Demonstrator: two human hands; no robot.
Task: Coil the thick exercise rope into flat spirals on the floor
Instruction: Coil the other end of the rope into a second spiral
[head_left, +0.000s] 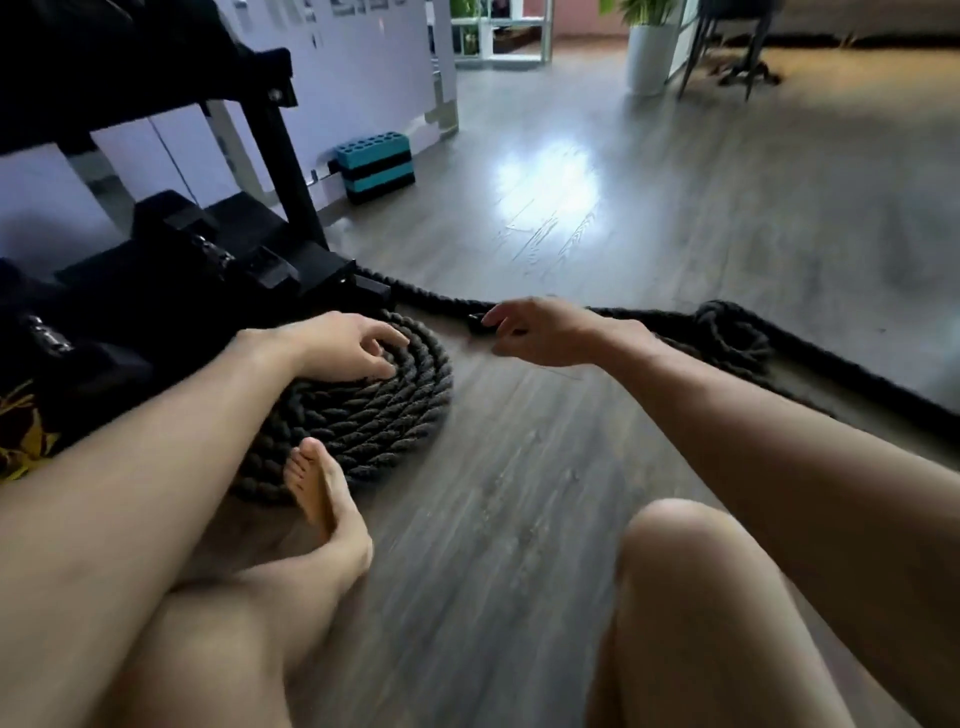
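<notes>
A thick dark braided rope lies on the wooden floor. Part of it is wound into a flat spiral (374, 410) at centre left. My left hand (345, 345) rests on the spiral's far top with fingers bent and apart, gripping nothing. A loose stretch of rope (441, 297) runs from the rack's base to the right, passes behind my right hand and ends in a messy loose pile (730, 332). My right hand (535, 332) hovers over this stretch, fingers loosely curled and apart, fingertips by a black rope end (474, 321). No grip shows.
A black weight rack (280, 156) with dumbbells (208, 249) stands at left, close behind the spiral. A teal and black block (375, 165) sits by the wall. My bare foot (317, 488) touches the spiral's near edge; my knee (691, 561) is at lower right. A white planter (649, 57) stands far back.
</notes>
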